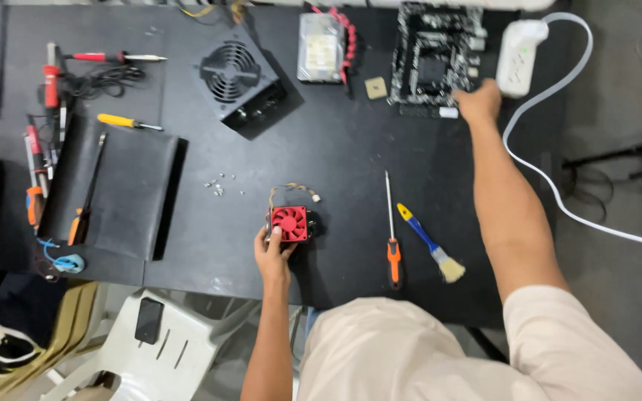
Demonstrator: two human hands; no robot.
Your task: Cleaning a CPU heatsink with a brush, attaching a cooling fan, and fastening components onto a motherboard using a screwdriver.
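1. While the left hand (271, 252) grips the lower left corner of a small red cooling fan (290, 223), thumb on its face and fingers curled around the edge, the fan rests on the black table (336, 148) near the front edge.
2. Thin wires (295, 190) trail from the fan's top toward the middle of the table.
3. The right hand (479, 102) reaches far across to the lower right corner of a circuit board (436, 56) at the back of the table; it touches the board's edge, but whether its fingers are closed on it I cannot tell.
4. Just right of that hand lies a white power strip (518, 56), its white cable (559, 200) looping off the table.
5. Between the two arms lie an orange-handled screwdriver (391, 234) and a blue-and-yellow brush (432, 243).
6. Left of the fan sit a few loose screws (218, 186); farther back stands a black power supply unit (239, 78).
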